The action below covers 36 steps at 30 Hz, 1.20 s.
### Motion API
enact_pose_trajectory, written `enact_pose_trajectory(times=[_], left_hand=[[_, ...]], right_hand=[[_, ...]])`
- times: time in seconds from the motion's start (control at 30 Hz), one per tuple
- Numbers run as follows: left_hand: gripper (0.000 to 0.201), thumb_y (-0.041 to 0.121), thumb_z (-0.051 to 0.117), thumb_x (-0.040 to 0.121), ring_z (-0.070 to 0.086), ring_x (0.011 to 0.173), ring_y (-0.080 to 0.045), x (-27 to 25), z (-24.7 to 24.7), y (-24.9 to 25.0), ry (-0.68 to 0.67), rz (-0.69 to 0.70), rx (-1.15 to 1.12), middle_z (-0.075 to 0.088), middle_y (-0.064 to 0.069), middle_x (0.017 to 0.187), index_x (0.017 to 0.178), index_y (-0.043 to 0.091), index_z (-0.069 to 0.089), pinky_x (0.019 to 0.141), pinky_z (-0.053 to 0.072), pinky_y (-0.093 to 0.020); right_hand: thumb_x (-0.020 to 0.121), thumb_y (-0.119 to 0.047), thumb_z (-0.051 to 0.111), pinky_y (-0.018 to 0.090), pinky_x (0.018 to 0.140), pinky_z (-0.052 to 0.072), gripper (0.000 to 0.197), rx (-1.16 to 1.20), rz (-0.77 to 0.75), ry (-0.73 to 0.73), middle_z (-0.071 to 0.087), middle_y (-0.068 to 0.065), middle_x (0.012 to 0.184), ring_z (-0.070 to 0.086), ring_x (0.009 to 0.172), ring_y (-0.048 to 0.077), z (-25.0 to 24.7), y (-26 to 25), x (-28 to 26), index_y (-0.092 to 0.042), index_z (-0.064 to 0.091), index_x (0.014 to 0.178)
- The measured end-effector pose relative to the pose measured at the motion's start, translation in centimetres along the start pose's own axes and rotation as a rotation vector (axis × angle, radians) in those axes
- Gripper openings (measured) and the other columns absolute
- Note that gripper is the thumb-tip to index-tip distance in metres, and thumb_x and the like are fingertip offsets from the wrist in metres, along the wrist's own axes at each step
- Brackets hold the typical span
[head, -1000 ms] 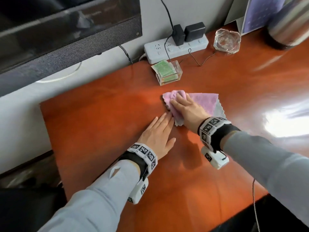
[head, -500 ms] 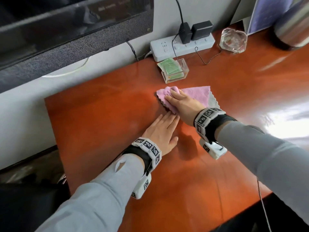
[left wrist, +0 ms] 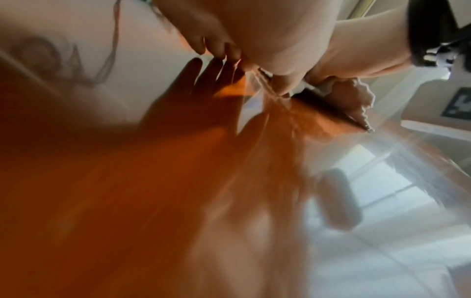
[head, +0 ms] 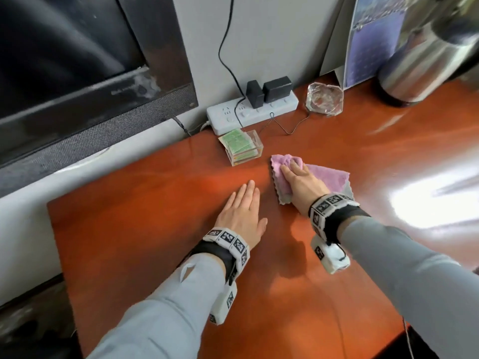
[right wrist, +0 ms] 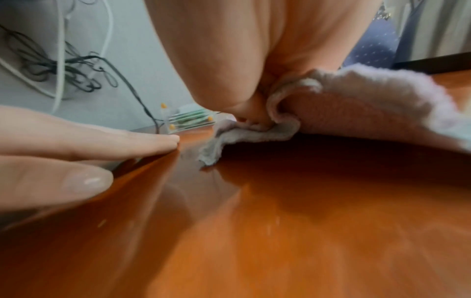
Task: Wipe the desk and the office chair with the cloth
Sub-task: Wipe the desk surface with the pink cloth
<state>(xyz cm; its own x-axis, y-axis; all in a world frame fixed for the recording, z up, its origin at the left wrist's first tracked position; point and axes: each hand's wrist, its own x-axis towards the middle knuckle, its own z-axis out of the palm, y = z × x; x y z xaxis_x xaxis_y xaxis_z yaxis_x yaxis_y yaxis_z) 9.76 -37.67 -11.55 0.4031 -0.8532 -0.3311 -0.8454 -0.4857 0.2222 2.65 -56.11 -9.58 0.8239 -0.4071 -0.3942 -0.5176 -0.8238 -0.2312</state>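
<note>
Pressing a pink cloth onto the glossy reddish-brown surface, your right hand lies on top of it, fingers bunching the far edge and thumb tucked into a fold. The cloth sits just right of a clear plastic card holder, which serves as the landmark here. Your left hand rests flat on the wood in front of the holder, fingers straight and together, holding nothing, near the cloth but not touching it. Behind the holder lies a white power strip with two black adapters; further right of it stands a glass ashtray. Judging by this, desk wiping is under way, with much of the surface apparently left. No office chair is visible, so that part looks undone.
</note>
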Motion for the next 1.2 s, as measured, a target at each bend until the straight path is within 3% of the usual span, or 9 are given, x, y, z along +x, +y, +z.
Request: enact_pose_trajectory(times=[0.07, 0.17, 0.4, 0.67, 0.9, 1.0, 1.07, 1.13, 1.2], left_hand=[[0.076, 0.045, 0.038, 0.102, -0.004, 0.154, -0.019, 2.0, -0.7, 0.7, -0.007, 0.022, -0.024, -0.008, -0.008, 0.167, 0.159, 0.009, 0.004, 0.125, 0.003, -0.036], [0.077, 0.043, 0.041, 0.101, -0.005, 0.154, -0.019, 4.6, -1.4, 1.0, -0.028, 0.053, -0.051, -0.008, -0.007, 0.167, 0.159, 0.01, 0.003, 0.125, 0.002, -0.035], [0.082, 0.034, 0.047, 0.098, -0.01, 0.153, -0.015, 6.3, -0.9, -0.3, -0.026, 0.101, -0.023, -0.016, -0.004, 0.166, 0.159, 0.011, -0.002, 0.125, 0.0, -0.034], [0.069, 0.034, 0.041, 0.102, -0.005, 0.153, -0.013, 6.7, -3.0, -0.2, -0.063, 0.081, -0.156, -0.006, 0.0, 0.167, 0.16, 0.015, 0.008, 0.124, 0.001, -0.028], [0.069, 0.033, 0.04, 0.103, -0.007, 0.153, -0.01, 6.7, -2.6, -0.3, -0.079, 0.09, -0.106, -0.013, 0.002, 0.166, 0.16, 0.014, 0.005, 0.123, 0.0, -0.029], [0.068, 0.033, 0.039, 0.103, -0.007, 0.153, -0.011, 6.5, -2.6, -0.2, -0.075, 0.088, -0.111, -0.011, 0.002, 0.167, 0.16, 0.015, 0.006, 0.124, 0.0, -0.028], [0.068, 0.032, 0.04, 0.102, -0.005, 0.153, -0.013, 6.5, -2.6, 0.2, -0.076, 0.083, -0.135, -0.008, 0.0, 0.167, 0.16, 0.014, 0.007, 0.124, 0.0, -0.028], [0.069, 0.031, 0.042, 0.101, -0.003, 0.154, -0.013, 6.5, -2.7, 0.6, -0.057, 0.064, -0.16, -0.004, -0.001, 0.167, 0.16, 0.014, 0.011, 0.124, 0.002, -0.029], [0.068, 0.032, 0.041, 0.101, -0.001, 0.154, -0.013, 6.5, -2.7, 0.9, -0.048, 0.046, -0.155, -0.004, -0.002, 0.168, 0.16, 0.013, 0.012, 0.124, 0.004, -0.031]], right_hand=[[0.086, -0.023, 0.069, 0.043, 0.114, 0.034, 0.084, 0.01, 0.024, -0.016, 0.015, 0.01, 0.161, 0.013, 0.148, 0.033, -0.6, 0.6, 2.0, -0.011, 0.021, 0.154], [0.086, -0.021, 0.067, 0.044, 0.108, 0.039, 0.081, -0.013, 0.017, 0.031, 0.019, 0.011, 0.158, 0.021, 0.143, 0.034, -1.4, 0.4, 5.5, -0.012, 0.023, 0.153], [0.084, -0.012, 0.065, 0.043, 0.112, 0.032, 0.086, -0.003, 0.024, 0.079, 0.013, 0.01, 0.161, 0.019, 0.144, 0.034, -3.0, -0.4, 11.4, -0.014, 0.017, 0.155], [0.087, -0.019, 0.063, 0.041, 0.105, 0.041, 0.077, -0.022, -0.041, 0.045, 0.018, 0.01, 0.159, 0.024, 0.142, 0.033, -1.7, 0.9, 8.4, -0.015, 0.023, 0.153], [0.084, -0.019, 0.068, 0.046, 0.114, 0.032, 0.088, -0.065, -0.111, 0.018, 0.015, 0.005, 0.161, 0.022, 0.141, 0.035, -4.0, -0.7, 12.1, -0.019, 0.017, 0.156], [0.09, -0.019, 0.065, 0.047, 0.117, 0.029, 0.085, -0.103, -0.119, -0.018, 0.005, -0.001, 0.164, 0.013, 0.147, 0.033, -4.1, -0.6, 10.6, -0.024, 0.013, 0.157], [0.093, -0.019, 0.059, 0.049, 0.116, 0.031, 0.077, -0.076, -0.139, -0.015, 0.008, 0.0, 0.164, 0.012, 0.148, 0.033, -3.2, 0.3, 8.2, -0.022, 0.017, 0.157], [0.094, -0.017, 0.055, 0.048, 0.117, 0.029, 0.073, -0.047, -0.173, -0.003, 0.007, 0.001, 0.164, 0.008, 0.149, 0.032, -1.5, 2.3, 5.4, -0.02, 0.017, 0.157], [0.093, -0.009, 0.053, 0.045, 0.119, 0.024, 0.078, 0.007, -0.128, -0.026, -0.003, -0.004, 0.165, -0.004, 0.151, 0.028, -0.2, 5.6, 3.2, -0.026, 0.012, 0.157]])
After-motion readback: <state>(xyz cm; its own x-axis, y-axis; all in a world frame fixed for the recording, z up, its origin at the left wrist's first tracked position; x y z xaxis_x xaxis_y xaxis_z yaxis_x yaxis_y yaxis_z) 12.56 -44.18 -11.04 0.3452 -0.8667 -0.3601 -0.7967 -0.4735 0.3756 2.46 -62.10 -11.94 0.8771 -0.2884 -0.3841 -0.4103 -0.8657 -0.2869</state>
